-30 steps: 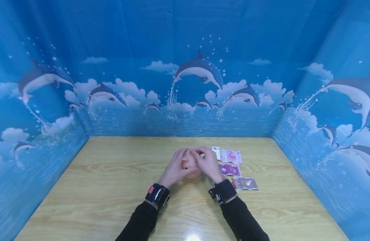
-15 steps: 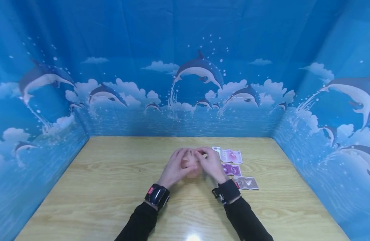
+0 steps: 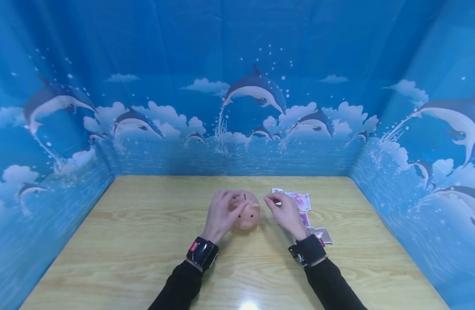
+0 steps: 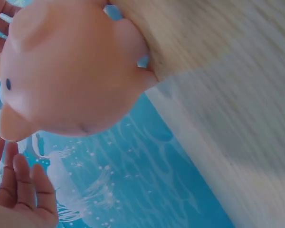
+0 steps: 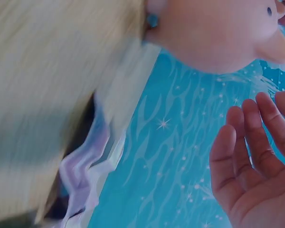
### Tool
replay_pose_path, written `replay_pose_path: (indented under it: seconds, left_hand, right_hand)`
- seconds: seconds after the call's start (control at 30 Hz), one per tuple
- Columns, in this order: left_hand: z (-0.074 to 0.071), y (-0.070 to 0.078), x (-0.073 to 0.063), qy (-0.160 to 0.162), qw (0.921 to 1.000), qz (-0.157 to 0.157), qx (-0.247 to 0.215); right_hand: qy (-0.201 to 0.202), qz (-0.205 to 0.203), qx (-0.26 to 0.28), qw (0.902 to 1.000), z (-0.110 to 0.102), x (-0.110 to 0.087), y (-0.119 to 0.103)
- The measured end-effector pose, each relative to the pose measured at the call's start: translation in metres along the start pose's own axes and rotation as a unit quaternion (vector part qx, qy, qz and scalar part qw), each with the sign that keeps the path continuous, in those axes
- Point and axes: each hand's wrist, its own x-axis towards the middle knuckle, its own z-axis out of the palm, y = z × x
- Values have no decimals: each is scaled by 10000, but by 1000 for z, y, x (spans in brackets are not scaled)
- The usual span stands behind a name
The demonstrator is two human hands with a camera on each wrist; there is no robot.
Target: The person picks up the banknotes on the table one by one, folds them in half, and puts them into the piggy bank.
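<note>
A pink piggy bank (image 3: 248,221) sits on the table with its snout toward me and a dark slot in its top. My left hand (image 3: 221,215) is around its left side, fingers loosely bent; in the left wrist view, the fingertips (image 4: 21,164) are right at one ear. My right hand (image 3: 285,213) is apart from the bank, over the banknotes on its right. Nothing shows between its thumb and forefinger, and the right wrist view shows loosely spread fingers (image 5: 256,142).
Creased banknotes lie right of the bank: a pink one (image 3: 302,201) farthest back, a purple one (image 3: 305,219) and a brownish one (image 3: 324,235) nearer, partly covered by my right hand and wrist. A blue dolphin-print curtain (image 3: 237,155) borders the wooden table (image 3: 144,241).
My right hand has left the top of the piggy bank and moved right, over the banknotes, uncovering the bank's slot and face. My left hand has shifted slightly left.
</note>
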Motion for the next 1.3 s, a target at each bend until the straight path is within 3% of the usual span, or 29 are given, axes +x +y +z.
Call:
replay_pose_path:
  seconds: [0.2,0.3,0.53,0.67,0.77,0.9,1.1,1.3]
  left_hand:
    - [-1,7,0,115,9983,572,75]
    - [0,13,-1,23,9961,857,185]
    - [8,28,-3,-326,9914,1266,-26]
    - [15,33,-5,-461,9859,1550,420]
    - [19,37,-8,-693,9841,1546,527]
    - [22,42,-11,-1187,9828,1296,559]
    - [29,46,-16,-1881,9698,1423,625]
    - [41,49,-18,-2193,9594,1519,917]
  right_hand:
    - [-306,-64,-291,9991,-19,-10,14]
    - [-483,-117,-492,9976,-31,-15,23]
    - [-1153,-5,-824,9899,-63,-16,47]
    - [-1325,117,-1009,9860,-80,-14,59]
    - [-1565,164,-1142,9809,-89,-13,67]
    - [-2086,317,-1069,9716,-100,-14,72]
    - [-2675,691,-1229,9532,-113,-17,76]
    - [-3292,1116,-1122,9309,-119,-23,81]
